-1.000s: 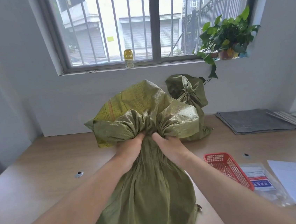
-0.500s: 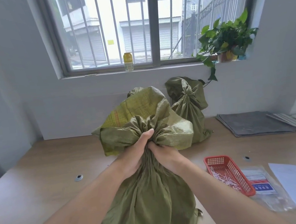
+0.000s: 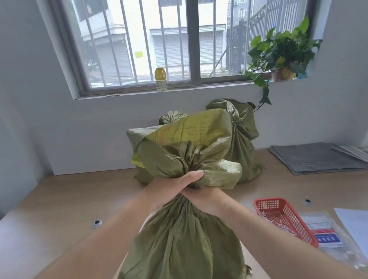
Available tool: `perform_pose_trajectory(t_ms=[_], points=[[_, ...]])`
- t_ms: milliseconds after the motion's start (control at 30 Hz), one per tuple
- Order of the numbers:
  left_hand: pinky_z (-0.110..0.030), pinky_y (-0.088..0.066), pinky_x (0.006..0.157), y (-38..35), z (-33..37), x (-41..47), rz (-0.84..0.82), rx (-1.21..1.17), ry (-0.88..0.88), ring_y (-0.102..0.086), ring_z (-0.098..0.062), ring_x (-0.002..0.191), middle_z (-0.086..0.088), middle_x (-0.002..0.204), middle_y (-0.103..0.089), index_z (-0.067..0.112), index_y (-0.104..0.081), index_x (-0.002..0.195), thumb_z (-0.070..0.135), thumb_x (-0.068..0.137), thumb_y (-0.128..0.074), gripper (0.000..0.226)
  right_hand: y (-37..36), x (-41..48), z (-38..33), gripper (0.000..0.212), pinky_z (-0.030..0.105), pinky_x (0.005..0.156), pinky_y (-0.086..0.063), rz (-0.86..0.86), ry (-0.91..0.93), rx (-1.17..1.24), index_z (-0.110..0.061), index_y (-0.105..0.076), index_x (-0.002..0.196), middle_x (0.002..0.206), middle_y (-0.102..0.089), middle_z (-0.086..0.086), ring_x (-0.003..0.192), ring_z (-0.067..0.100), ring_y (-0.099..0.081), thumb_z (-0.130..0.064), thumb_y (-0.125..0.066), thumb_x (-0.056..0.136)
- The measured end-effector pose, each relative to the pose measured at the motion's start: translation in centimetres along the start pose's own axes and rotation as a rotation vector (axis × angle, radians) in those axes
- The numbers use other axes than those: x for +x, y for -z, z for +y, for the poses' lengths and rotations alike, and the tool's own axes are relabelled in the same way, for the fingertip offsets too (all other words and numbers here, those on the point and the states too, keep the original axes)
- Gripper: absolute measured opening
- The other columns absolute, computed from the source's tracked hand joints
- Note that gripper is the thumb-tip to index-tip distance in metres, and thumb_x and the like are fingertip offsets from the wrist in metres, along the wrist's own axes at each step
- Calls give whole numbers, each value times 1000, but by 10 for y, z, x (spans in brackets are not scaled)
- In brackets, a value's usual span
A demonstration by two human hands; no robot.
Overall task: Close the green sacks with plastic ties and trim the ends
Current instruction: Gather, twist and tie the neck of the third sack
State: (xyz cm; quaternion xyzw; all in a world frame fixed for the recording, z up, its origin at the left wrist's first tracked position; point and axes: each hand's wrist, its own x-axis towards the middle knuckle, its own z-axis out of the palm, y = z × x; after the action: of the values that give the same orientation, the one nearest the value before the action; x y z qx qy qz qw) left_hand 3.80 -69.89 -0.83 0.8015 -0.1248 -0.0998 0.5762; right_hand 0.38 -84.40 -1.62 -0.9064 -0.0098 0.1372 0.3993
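Green sack (image 3: pixel 179 253) bulges below the grip of left hand (image 3: pixel 171 186) and right hand (image 3: pixel 205 201).

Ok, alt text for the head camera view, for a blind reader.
The left hand and, below it, the right hand grip the gathered neck of a green sack on a wooden table. Behind, a second sack with bunched neck stands under a barred window; a red basket sits at right.
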Motion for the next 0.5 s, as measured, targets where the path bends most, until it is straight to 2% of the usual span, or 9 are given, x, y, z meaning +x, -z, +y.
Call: perform_pose_trajectory(t_ms=[67,133,233,300,367,400,433,467,500], points=[[-30,-50,105,6,5,0,11,75,-2,-67,-5,115,18,120,-73,36,-72,121,80,51,-84,84,-4,2,-3,46,25,108,-39,69,83,-2,-18,-56,144,149,-57,4,138,18,-51,-42,-46,107],[-14,-53,88,9,11,-3,50,98,-52,-69,6,101,19,107,-75,34,-74,111,60,66,-89,54,-8,5,-8,42,16,107,-34,185,231,17,-23,-54,146,148,-56,-4,136,6,-46,-35,-51,106],[-11,-55,79,14,20,-6,42,-32,-177,-71,5,97,13,98,-78,26,-72,106,20,80,-88,32,-11,4,-18,40,26,104,-40,216,176,187,-29,-54,144,135,-57,-9,128,12,-51,-39,-52,105],[-22,-59,85,21,27,-8,17,-109,-217,-73,-8,105,8,103,-80,22,-72,110,16,78,-90,37,-11,3,-20,24,31,95,-39,159,48,303,-32,-63,115,123,-58,-3,117,21,-53,-47,-49,103],[-31,-57,95,31,24,-7,11,-146,-262,-71,-15,114,3,113,-78,20,-71,117,35,69,-93,55,-9,2,-22,33,28,83,-38,178,43,394,-29,-55,81,101,-56,-3,100,20,-53,-54,-47,101],[-33,-55,99,34,20,-6,32,-148,-280,-68,-15,119,2,119,-76,19,-68,123,48,63,-94,72,-9,3,-23,40,27,81,-39,184,50,441,-24,-60,83,98,-58,-3,99,19,-54,-56,-45,102],[-34,-53,102,36,14,-6,65,-144,-287,-64,-13,124,3,127,-72,21,-63,131,60,56,-93,89,-8,3,-23,45,28,86,-41,187,48,483,-23,-68,102,110,-62,-3,110,20,-55,-60,-43,102],[-33,-50,106,37,5,-5,98,-124,-278,-59,-11,129,6,135,-66,24,-56,139,68,52,-91,104,-8,8,-22,55,31,99,-41,182,33,526,-28,-63,133,133,-58,-3,128,22,-50,-67,-41,100],[-33,-46,110,37,-4,-6,122,-90,-247,-54,-9,133,8,141,-59,27,-47,147,73,48,-90,116,-7,11,-22,70,35,114,-34,165,16,569,-34,-42,155,154,-45,-4,145,22,-38,-74,-39,97]])
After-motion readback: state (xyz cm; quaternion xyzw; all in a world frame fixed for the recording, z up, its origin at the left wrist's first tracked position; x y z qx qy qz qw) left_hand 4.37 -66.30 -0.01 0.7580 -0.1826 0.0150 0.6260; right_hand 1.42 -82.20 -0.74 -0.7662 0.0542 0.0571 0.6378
